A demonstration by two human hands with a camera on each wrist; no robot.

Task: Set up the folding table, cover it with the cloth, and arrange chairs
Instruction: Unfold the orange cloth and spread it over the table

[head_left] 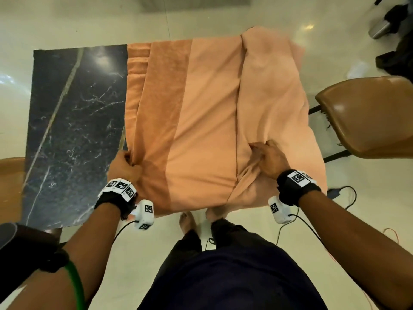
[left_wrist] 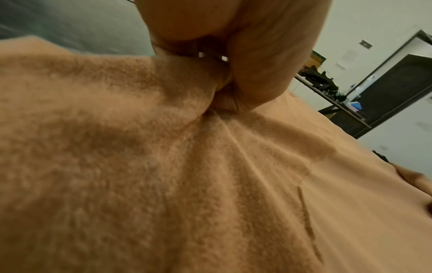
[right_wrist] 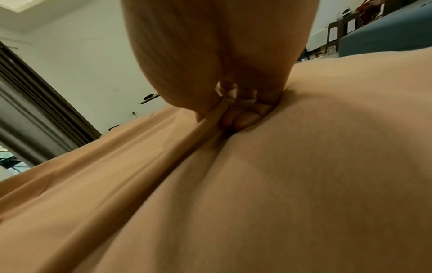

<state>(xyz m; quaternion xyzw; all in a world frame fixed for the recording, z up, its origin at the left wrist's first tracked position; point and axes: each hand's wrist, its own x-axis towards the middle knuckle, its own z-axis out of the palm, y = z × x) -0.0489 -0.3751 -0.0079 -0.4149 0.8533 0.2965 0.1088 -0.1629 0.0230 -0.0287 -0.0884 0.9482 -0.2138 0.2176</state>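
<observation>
Presently, item: cloth [head_left: 207, 113], peach, fleecy, soft and limp; I judge it light, given to bunching, best taken at a hem or fold, not mid-panel. Location: in long folds over the right part of the desk [head_left: 73, 121], dark marbled top bare at left, near hem hanging off the front edge. Left grip [head_left: 125, 168]: clenched on a gathered fold at the cloth's left edge. Right grip [head_left: 268, 159]: pinching a ridge of cloth near the front. Cloth runs forward from both. Chair [head_left: 366, 117] just beside the desk, right.

Black cable [head_left: 348, 193] on pale floor [head_left: 67, 23]; dark bag [head_left: 395, 54] far right.
</observation>
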